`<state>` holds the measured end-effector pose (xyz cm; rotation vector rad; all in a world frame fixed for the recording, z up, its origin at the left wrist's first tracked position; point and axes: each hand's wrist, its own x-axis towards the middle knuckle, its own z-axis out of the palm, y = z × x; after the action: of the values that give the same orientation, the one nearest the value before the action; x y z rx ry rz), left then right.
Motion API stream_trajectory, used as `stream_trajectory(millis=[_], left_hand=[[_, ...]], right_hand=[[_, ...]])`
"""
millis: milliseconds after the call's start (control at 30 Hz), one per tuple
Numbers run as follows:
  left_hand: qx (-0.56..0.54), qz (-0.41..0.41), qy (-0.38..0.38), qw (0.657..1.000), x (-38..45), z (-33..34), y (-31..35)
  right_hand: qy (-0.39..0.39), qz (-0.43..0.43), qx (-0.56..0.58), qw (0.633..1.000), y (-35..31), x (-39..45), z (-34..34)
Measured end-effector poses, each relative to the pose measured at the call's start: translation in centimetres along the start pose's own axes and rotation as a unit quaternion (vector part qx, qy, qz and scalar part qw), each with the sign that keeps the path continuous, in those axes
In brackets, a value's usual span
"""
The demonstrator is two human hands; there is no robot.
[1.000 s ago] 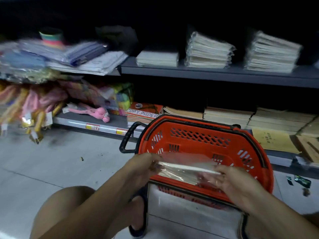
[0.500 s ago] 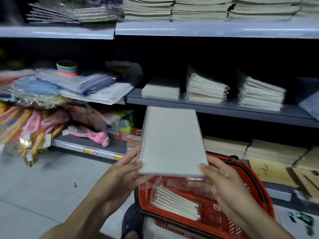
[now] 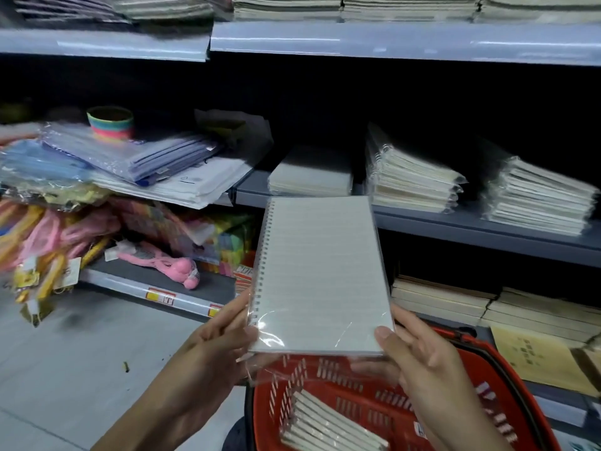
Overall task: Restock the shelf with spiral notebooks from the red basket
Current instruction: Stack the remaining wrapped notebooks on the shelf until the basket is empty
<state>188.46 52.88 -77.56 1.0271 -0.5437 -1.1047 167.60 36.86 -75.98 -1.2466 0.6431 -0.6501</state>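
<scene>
A white lined spiral notebook (image 3: 320,275) in clear wrap is held up between both hands, spiral on its left side. My left hand (image 3: 218,340) grips its lower left edge and my right hand (image 3: 419,349) holds its lower right corner. Below it stands the red basket (image 3: 507,385) with a stack of several more notebooks (image 3: 331,424) inside. On the grey middle shelf (image 3: 455,222) behind lie three stacks of similar notebooks: a low one (image 3: 310,177), a taller one (image 3: 413,180) and one at the right (image 3: 536,200).
The top shelf (image 3: 390,40) carries more paper stacks. Folders and a rainbow spring toy (image 3: 110,123) pile up at the left, with pink toys (image 3: 156,262) below. Brown exercise books (image 3: 455,297) fill the bottom shelf. Grey floor (image 3: 65,369) lies at the left.
The notebook came up out of the basket and rose in front of the middle shelf. My view tilted upward, and both hands kept their hold.
</scene>
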Motion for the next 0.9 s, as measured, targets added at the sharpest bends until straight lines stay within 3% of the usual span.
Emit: stream_trajectory(millis=[300, 533, 700, 833, 900], left_hand=[[0.031, 0.035, 0.021, 0.999, 10.5, -2.3, 5.9], [0.010, 0.035, 0.093, 0.995, 18.5, -4.1, 9.4], [-0.082, 0.118, 0.181, 0.973, 18.7, -3.3, 9.6], [0.057, 0.162, 0.246, 0.954, 15.9, -3.0, 7.3], [0.065, 0.177, 0.274, 0.943, 16.3, -2.9, 7.0]], right_hand=[[0.015, -0.024, 0.029, 0.999, -2.6, 11.1, 2.8], [0.030, 0.001, 0.024, 0.999, -4.4, 19.5, 5.1], [0.076, -0.029, -0.033, 0.996, -4.6, 19.7, 5.4], [0.080, -0.093, -0.133, 0.984, -3.6, 18.3, 5.4], [0.101, -0.111, -0.150, 0.977, -3.0, 18.5, 5.6]])
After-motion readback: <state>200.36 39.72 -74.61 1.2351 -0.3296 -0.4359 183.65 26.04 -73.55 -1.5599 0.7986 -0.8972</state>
